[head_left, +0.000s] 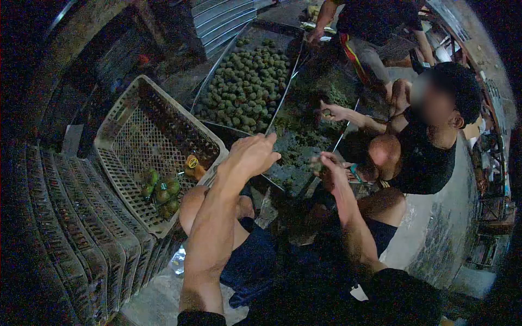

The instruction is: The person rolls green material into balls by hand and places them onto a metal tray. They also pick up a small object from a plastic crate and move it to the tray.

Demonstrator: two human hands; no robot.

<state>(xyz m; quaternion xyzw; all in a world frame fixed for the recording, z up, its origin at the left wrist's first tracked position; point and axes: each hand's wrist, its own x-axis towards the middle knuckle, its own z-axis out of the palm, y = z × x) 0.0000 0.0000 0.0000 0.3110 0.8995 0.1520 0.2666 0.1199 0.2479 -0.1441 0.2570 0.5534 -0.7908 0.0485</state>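
My left hand (251, 156) reaches over the near corner of the metal trays, back of the hand up. Its forefinger and thumb are apart, and nothing shows between them. Farther right, my right hand (333, 169) is curled, its fingertips blurred around something small and greenish that I cannot make out. Under and between the hands lies a dark tray (291, 111) with scattered green bits. Left of it, a second metal tray holds many round, bumpy green fruits (247, 87).
A plastic crate (122, 122) at left holds a few green fruits (166, 191) and an orange-brown item (194, 167). Stacked crates (81, 217) stand below it. A co-worker (424, 152) sits at right, one hand over the dark tray; another person (375, 27) is behind.
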